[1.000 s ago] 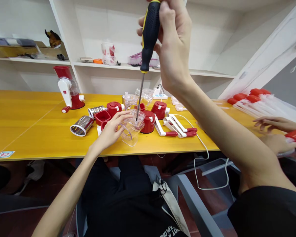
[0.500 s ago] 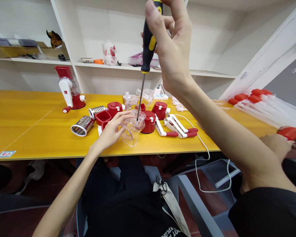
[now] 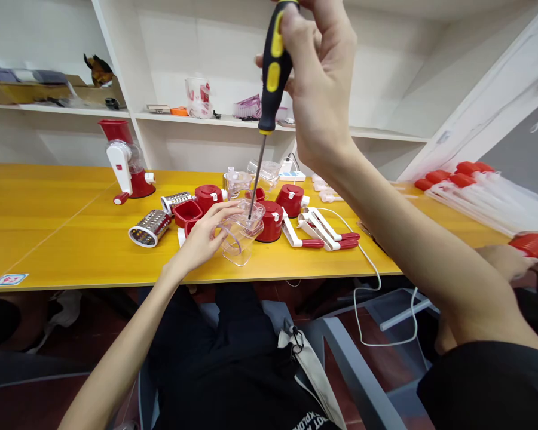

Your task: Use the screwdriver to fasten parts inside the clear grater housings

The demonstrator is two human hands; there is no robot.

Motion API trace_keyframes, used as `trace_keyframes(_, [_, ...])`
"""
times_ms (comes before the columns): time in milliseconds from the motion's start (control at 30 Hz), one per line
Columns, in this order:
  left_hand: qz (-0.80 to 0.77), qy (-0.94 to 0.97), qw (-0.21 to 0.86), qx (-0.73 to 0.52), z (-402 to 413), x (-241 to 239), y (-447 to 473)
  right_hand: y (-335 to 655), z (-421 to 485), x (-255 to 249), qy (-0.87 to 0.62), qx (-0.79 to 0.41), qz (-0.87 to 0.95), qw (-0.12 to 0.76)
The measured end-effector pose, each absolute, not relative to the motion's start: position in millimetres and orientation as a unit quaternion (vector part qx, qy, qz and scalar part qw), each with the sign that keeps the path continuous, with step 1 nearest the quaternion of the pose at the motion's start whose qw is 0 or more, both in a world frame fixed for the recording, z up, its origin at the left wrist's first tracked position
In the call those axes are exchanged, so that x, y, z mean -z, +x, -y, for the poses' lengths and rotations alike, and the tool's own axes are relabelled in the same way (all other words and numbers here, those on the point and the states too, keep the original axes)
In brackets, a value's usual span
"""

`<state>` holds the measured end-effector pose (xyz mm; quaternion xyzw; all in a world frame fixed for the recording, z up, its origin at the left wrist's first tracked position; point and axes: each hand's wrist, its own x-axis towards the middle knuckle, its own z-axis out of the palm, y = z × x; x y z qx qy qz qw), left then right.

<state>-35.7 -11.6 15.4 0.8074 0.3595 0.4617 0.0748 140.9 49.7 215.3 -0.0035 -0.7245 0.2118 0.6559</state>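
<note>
My right hand is raised high, its fingers wrapped round the black-and-yellow handle of a screwdriver. The shaft slants down, and its tip sits in the top of a clear plastic grater housing near the table's front edge. On the left side of that housing, my left hand is closed with its fingers over the upper part, gripping it. Red bases stand right behind and beside the housing. White crank handles with red grips lie to the right.
Metal grater drums and an assembled rotary grater stand to the left. A white cable hangs off the front edge. At right, another person's hands hold a red part near bagged red-ended pieces. Shelves rise behind.
The screwdriver handle has turned in my right hand, showing more yellow, and the hand has shifted slightly right. My left hand and the clear housing stay put.
</note>
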Motion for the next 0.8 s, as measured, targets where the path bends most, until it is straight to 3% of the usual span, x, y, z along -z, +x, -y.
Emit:
trace_keyframes(333, [-0.363, 0.805, 0.078, -0.462, 13.1, -17.2, -34.7, 143.8, -34.2, -214.7, -0.055, -0.166, 0.739, 0.650])
trace_keyframes(800, [-0.361, 0.805, 0.081, -0.464, 13.8, -18.1, -33.8, 143.2, -41.2, -209.5, -0.081, -0.242, 0.710, 0.656])
